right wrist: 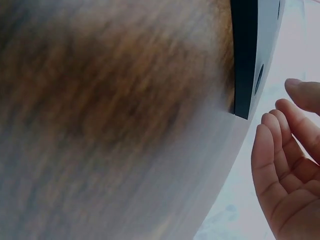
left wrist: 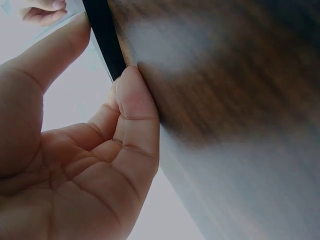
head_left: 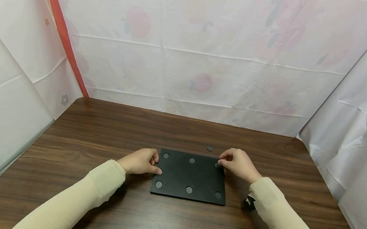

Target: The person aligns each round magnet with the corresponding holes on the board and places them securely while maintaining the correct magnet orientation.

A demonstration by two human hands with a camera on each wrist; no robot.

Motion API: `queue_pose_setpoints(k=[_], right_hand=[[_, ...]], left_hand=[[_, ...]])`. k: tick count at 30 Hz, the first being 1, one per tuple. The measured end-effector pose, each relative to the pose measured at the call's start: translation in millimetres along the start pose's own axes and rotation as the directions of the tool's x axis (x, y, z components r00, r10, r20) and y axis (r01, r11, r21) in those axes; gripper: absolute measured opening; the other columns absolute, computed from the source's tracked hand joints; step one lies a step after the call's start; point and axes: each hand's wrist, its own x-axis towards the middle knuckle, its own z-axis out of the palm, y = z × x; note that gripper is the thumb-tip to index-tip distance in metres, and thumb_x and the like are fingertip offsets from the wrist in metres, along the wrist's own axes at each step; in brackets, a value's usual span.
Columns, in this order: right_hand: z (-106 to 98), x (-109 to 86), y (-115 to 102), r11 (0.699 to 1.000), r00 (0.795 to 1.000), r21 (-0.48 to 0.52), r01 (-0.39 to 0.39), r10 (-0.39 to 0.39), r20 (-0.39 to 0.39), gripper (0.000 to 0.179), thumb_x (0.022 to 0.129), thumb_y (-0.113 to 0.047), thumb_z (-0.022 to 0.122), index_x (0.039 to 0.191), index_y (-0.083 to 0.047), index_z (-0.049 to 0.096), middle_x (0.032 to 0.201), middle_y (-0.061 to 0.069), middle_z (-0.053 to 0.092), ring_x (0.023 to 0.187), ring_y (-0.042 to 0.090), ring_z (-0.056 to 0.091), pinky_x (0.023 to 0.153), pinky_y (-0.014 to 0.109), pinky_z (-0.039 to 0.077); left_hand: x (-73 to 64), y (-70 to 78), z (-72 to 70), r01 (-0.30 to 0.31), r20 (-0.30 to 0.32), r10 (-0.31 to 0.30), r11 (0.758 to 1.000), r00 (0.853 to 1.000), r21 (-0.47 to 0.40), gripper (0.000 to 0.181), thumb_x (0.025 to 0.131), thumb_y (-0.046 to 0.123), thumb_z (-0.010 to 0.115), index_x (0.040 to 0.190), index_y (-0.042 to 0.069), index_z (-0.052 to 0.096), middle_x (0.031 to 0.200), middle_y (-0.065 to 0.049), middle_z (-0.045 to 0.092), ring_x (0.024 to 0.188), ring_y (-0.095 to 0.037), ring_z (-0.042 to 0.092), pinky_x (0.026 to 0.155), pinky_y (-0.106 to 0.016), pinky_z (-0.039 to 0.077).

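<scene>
A flat black rectangular board [head_left: 192,176] with several round spots along its far and near edges lies on the table. The near right spot [head_left: 218,195] looks darker than the grey ones on the left. My left hand [head_left: 141,161] pinches the board's left edge, thumb on top and fingers against the side. At the far right corner, my right hand [head_left: 239,164] is held over a spot, its thumb and fingertips close together. In the right wrist view its fingers [right wrist: 265,145] are loosely bent, with nothing visible between them. A small dark disc [head_left: 209,148] lies just beyond the board.
The brown wood-grain table [head_left: 104,127] runs back to a white printed curtain [head_left: 189,72]. White sheets also hang at the left and right sides. A black object [head_left: 249,203] is at the right wrist, below the sleeve [head_left: 273,201].
</scene>
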Motion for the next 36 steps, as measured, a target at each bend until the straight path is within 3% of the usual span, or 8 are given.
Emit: queue_pose_setpoints(k=[10, 23, 36], right_hand=[[-2, 11.4, -6, 1.0, 0.998, -0.013, 0.027, -0.028, -0.056, 0.016, 0.093, -0.019, 0.068, 0.105, -0.009, 0.07, 0.096, 0.004, 0.066, 0.083, 0.017, 0.059, 0.074, 0.034, 0.05], [2, 33.9, -3, 1.0, 0.995, 0.001, 0.026, -0.026, -0.092, 0.022, 0.092, -0.021, 0.069, 0.109, -0.007, 0.069, 0.096, 0.006, 0.066, 0.083, 0.019, 0.059, 0.075, 0.035, 0.049], [9, 48.7, 2, 1.0, 0.999, 0.001, -0.001, 0.001, -0.046, 0.031, 0.092, -0.022, 0.069, 0.118, -0.006, 0.067, 0.103, 0.008, 0.066, 0.088, 0.021, 0.061, 0.079, 0.039, 0.051]], left_hand=[[-0.6, 0.0, -0.2, -0.003, 0.002, 0.003, 1.0, 1.0, -0.005, 0.032, 0.082, 0.021, 0.08, 0.092, 0.005, 0.054, 0.082, -0.004, 0.051, 0.072, -0.015, 0.048, 0.065, -0.028, 0.039], [-2.7, 2.1, -1.1, 0.002, 0.009, -0.002, 1.0, 1.0, -0.008, 0.032, 0.083, 0.022, 0.08, 0.093, 0.005, 0.054, 0.082, -0.004, 0.051, 0.071, -0.015, 0.047, 0.064, -0.028, 0.039], [-2.4, 3.0, -1.5, -0.005, 0.005, 0.005, 1.0, 1.0, 0.005, 0.032, 0.082, 0.022, 0.08, 0.092, 0.006, 0.054, 0.082, -0.003, 0.052, 0.071, -0.014, 0.047, 0.064, -0.027, 0.039]])
